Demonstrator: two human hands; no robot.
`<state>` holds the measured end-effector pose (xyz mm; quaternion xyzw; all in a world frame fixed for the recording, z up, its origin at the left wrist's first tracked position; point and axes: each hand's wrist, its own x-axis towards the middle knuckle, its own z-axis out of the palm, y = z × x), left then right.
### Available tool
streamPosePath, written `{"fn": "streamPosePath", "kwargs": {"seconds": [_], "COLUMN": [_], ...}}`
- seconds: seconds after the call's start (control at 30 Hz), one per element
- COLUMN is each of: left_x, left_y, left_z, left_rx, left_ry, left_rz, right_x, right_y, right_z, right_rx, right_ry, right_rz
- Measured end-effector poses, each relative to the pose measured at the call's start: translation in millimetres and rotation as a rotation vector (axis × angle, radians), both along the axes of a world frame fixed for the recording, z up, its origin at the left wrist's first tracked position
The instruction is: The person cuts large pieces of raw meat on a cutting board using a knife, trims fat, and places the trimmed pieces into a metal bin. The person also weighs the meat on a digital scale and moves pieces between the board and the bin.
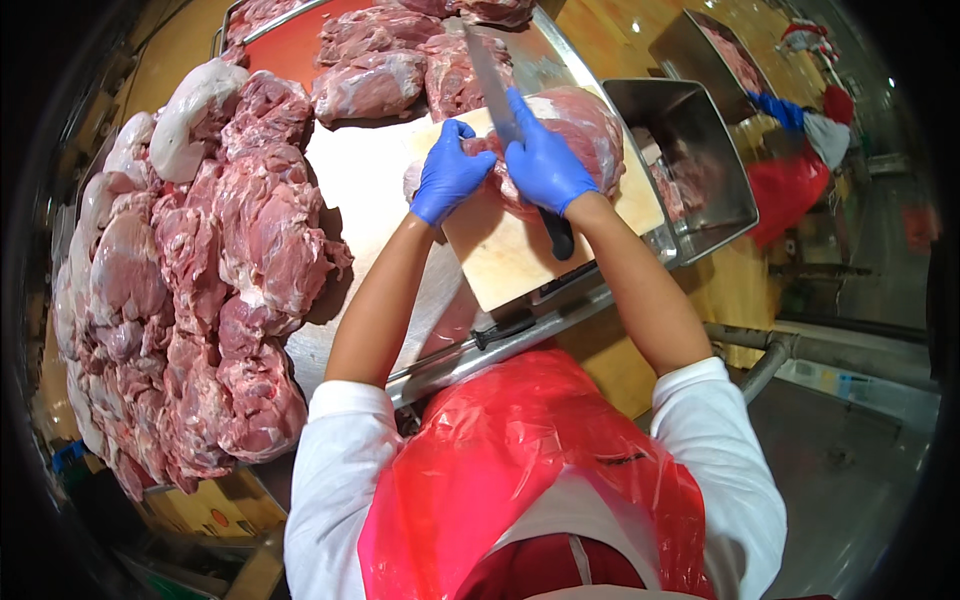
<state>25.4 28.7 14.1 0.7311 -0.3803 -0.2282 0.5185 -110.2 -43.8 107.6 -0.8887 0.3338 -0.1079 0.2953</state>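
Note:
A large piece of raw meat (588, 118) lies on a pale cutting board (497, 270). My left hand (450, 175), in a blue glove, is closed on the near left part of this meat, thumb and fingers curled at its edge. Over the middle of the piece, my gloved right hand (548, 165) grips a knife (489, 82). The long blade points away and slightly left, and the black handle end shows below my palm. Where the blade meets the meat is partly hidden by my right hand.
A big heap of raw meat (270, 215) covers the metal table's left side. More pieces (370, 85) lie beyond the board, near a red surface (283, 55). At right stands a metal bin (722, 170) with meat scraps. Farther right is another person in a red apron (790, 190).

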Motion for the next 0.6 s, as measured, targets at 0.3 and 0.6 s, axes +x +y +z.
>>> {"fn": "streamPosePath", "kwargs": {"seconds": [0.3, 0.6], "left_x": [-15, 38], "left_y": [1, 27], "left_z": [-21, -25], "left_rx": [-0.241, -0.085], "left_ry": [-0.087, -0.138], "left_rz": [0.184, 0.271], "right_x": [-23, -196], "right_y": [13, 81], "right_z": [-13, 55], "right_rx": [0.031, -0.086], "right_ry": [0.279, 0.796], "right_rz": [0.106, 0.222]}}
